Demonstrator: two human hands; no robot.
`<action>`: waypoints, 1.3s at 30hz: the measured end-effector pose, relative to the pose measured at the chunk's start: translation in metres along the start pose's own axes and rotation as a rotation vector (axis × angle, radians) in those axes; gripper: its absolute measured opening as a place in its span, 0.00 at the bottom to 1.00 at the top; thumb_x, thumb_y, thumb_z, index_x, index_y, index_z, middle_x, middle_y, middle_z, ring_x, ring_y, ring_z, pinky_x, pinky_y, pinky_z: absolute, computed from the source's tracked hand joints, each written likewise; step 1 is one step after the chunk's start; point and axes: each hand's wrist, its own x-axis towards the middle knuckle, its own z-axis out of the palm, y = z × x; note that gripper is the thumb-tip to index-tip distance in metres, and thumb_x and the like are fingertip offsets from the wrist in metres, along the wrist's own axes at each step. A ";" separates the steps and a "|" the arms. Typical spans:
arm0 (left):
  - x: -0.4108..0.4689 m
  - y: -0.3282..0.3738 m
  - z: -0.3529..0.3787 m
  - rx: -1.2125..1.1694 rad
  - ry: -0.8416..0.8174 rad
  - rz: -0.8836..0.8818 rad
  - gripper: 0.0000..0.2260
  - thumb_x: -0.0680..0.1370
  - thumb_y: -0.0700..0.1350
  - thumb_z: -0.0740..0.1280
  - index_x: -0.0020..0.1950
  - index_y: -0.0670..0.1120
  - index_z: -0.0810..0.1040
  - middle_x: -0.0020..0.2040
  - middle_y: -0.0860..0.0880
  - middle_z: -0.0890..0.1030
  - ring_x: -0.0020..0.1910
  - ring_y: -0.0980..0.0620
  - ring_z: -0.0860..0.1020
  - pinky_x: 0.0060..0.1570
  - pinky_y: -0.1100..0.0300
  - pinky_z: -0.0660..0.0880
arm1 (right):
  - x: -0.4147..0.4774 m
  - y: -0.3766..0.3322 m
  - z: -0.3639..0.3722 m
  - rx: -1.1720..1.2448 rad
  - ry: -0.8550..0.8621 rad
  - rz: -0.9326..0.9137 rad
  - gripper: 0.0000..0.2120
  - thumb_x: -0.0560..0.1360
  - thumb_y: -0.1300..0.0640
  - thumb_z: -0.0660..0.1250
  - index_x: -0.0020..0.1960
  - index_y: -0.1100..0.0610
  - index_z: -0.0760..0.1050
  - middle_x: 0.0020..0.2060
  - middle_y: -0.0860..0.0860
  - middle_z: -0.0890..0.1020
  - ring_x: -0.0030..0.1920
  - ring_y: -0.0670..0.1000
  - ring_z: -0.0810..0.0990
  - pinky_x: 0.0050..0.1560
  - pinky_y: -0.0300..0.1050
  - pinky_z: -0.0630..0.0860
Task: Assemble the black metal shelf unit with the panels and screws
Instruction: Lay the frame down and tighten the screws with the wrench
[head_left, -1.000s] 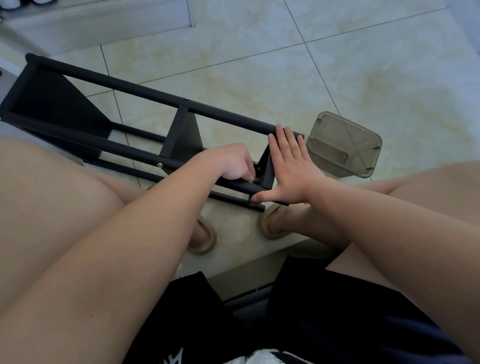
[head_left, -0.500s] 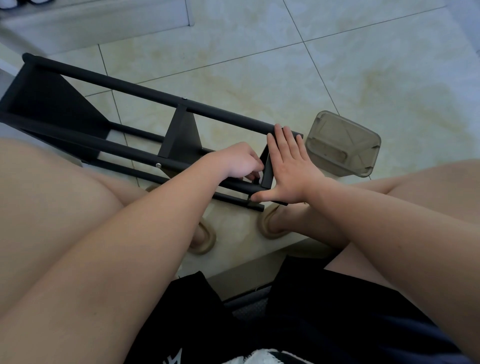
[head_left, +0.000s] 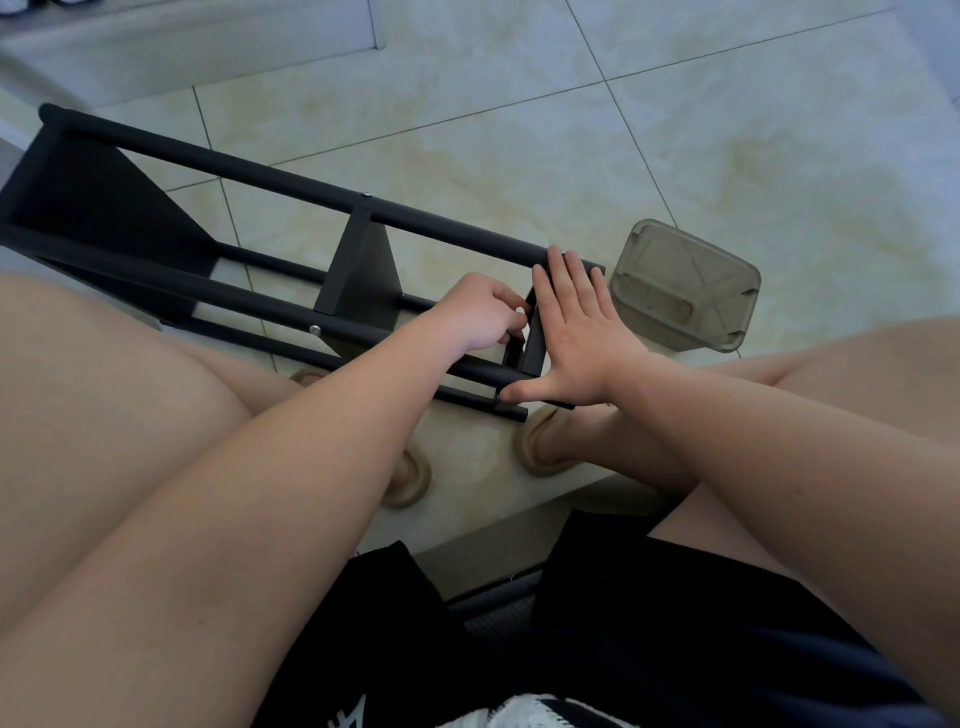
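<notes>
Right hand (head_left: 576, 332) pressed flat against the end panel (head_left: 535, 345) of a black shelf unit (head_left: 260, 179) lying on a tiled floor (head_left: 519, 130), left hand (head_left: 478, 314) curled just inside it.

The person wears black shorts (head_left: 675, 629) and beige slippers (head_left: 540, 449).

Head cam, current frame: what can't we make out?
Head view: what the left hand pinches, if anything; its own curled fingers hide it.
Head view: end panel joints, under the flat right hand.
Head view: far end of the shelf unit, cut off by the left edge.
Head view: contents of the smoky container, too murky.
</notes>
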 end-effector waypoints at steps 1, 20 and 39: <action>0.000 0.000 -0.001 -0.004 -0.005 -0.010 0.05 0.78 0.42 0.69 0.48 0.52 0.81 0.35 0.54 0.84 0.31 0.62 0.81 0.33 0.66 0.70 | 0.000 0.000 0.000 -0.003 0.000 0.001 0.70 0.58 0.15 0.51 0.81 0.63 0.33 0.79 0.61 0.32 0.79 0.60 0.29 0.79 0.61 0.34; 0.001 0.003 -0.003 0.047 -0.097 -0.137 0.07 0.79 0.47 0.68 0.47 0.47 0.84 0.45 0.50 0.87 0.46 0.51 0.81 0.54 0.54 0.79 | 0.000 0.000 0.000 0.006 -0.003 -0.002 0.70 0.58 0.15 0.51 0.81 0.62 0.33 0.79 0.60 0.32 0.79 0.59 0.29 0.79 0.61 0.35; -0.001 0.007 -0.005 0.119 -0.173 -0.147 0.08 0.82 0.41 0.62 0.51 0.43 0.81 0.38 0.56 0.84 0.40 0.55 0.78 0.47 0.60 0.76 | -0.001 0.000 0.002 0.007 0.003 -0.002 0.71 0.58 0.14 0.50 0.81 0.62 0.33 0.79 0.60 0.31 0.79 0.59 0.28 0.79 0.61 0.35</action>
